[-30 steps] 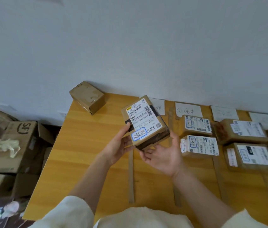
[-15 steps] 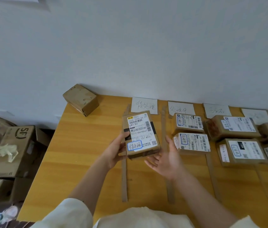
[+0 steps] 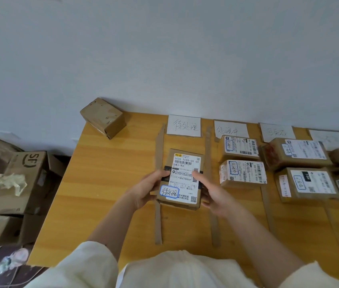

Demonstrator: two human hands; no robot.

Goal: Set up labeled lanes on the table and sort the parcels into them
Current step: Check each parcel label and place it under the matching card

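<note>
Parcel (image 3: 182,179) now lower in 1st lane, both hands (image 3: 214,196) gripping.

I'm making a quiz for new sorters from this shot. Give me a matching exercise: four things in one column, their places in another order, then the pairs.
Things
1. parcel with the blue-circled sticker
2. plain unlabelled box
3. SF carton
4. crumpled paper

Places
A. on the floor, left of the table
B. at the table's far left corner, by the wall
C. lying on top of the SF carton
D. in the leftmost lane, between the left hand and right hand

Pairs: 1-D, 2-B, 3-A, 4-C
</note>
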